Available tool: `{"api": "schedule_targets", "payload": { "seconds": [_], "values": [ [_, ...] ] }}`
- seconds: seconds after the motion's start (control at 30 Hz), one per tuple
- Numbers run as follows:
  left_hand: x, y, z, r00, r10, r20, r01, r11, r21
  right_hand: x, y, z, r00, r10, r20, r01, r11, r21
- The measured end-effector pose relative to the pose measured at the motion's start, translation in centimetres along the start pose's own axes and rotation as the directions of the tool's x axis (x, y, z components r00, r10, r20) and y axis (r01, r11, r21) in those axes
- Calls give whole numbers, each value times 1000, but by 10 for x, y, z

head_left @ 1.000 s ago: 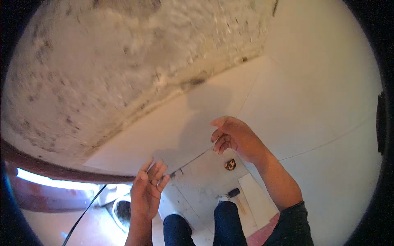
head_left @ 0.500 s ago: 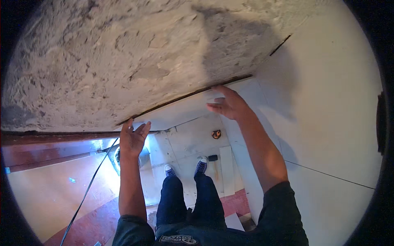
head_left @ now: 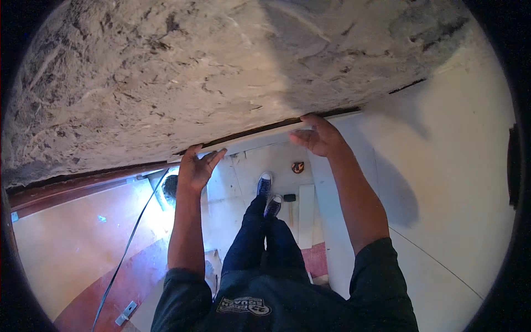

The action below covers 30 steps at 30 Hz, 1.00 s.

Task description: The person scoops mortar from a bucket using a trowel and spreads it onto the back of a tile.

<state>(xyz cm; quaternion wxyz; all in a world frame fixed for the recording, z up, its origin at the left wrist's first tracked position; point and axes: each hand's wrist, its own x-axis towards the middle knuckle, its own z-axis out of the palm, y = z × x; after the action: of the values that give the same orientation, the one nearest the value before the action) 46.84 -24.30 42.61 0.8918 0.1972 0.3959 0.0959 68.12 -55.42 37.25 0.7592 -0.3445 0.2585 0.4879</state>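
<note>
Both of my arms reach forward to a long white panel (head_left: 260,141) that stands against a rough grey plaster wall (head_left: 221,72). My left hand (head_left: 198,169) presses on the panel's left end, with its fingers lying along the top edge. My right hand (head_left: 318,135) is curled over the top edge further right. A dark gap runs between the panel's edge and the plaster. Below my hands I see my dark trousers and blue shoes (head_left: 265,182) on the floor.
Smooth white wall panels (head_left: 442,166) fill the right side. On the floor lie a black mallet (head_left: 289,197), a small orange-brown object (head_left: 297,166), white boards (head_left: 306,216) and a black cable (head_left: 130,238). A red-brown floor area (head_left: 83,249) lies to the left.
Both hands have risen to the panel's top edge and taken hold of it. The view has tilted, so the plaster wall now fills more of the picture.
</note>
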Motion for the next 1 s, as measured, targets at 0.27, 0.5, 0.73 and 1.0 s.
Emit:
{"api": "schedule_targets", "payload": {
  "seconds": [0.27,0.5,0.73,1.0],
  "values": [
    [0,-16,5,997,-33,70,33,999,7,6,6,-12,997,-57,53,48,987,152],
    [22,-28,-22,976,162,144,-194,950,245,6,22,-6,983,-185,-9,184,972,148],
    [14,-42,9,989,144,-44,-141,988,68,11,19,-20,975,-192,-109,209,963,171],
    [21,-35,-32,974,161,161,-199,945,260,4,29,-9,963,-246,-112,261,954,150]
  ]
}}
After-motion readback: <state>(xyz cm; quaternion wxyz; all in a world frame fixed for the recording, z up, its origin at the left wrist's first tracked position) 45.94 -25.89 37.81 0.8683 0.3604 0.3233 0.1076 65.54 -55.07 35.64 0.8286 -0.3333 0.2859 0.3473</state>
